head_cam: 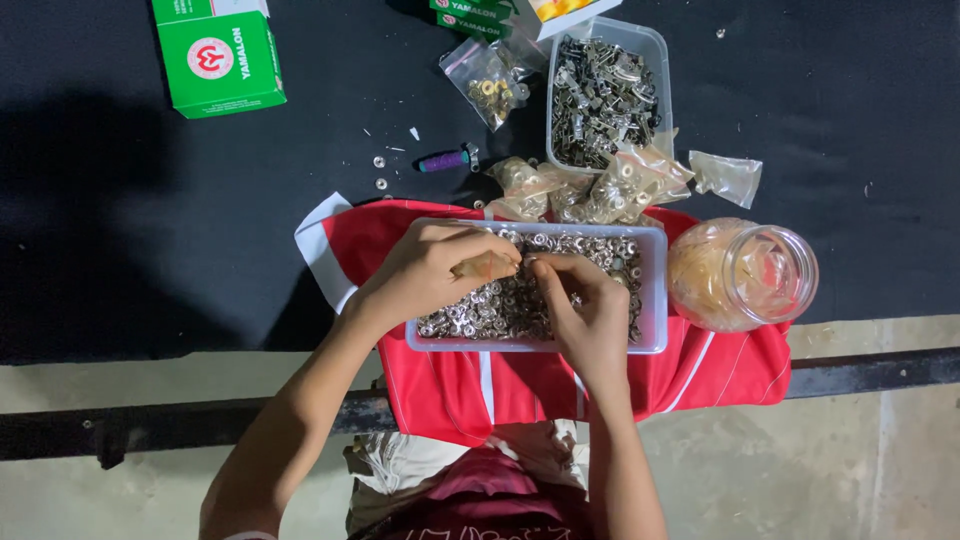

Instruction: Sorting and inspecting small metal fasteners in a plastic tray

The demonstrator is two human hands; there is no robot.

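Black tabletop, long tray [655, 290] of rings lengthwise left-right under both hands [430, 270].

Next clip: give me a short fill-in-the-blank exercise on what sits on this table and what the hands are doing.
1. Both hands, left hand and right hand, work over a clear tray filled with small metal ____.
2. The tray rests on a ____ and white cloth.
3. Right of the tray, a glass jar lies on its ____.
4. The box at the top left is ____.

Missing words: rings; red; side; green
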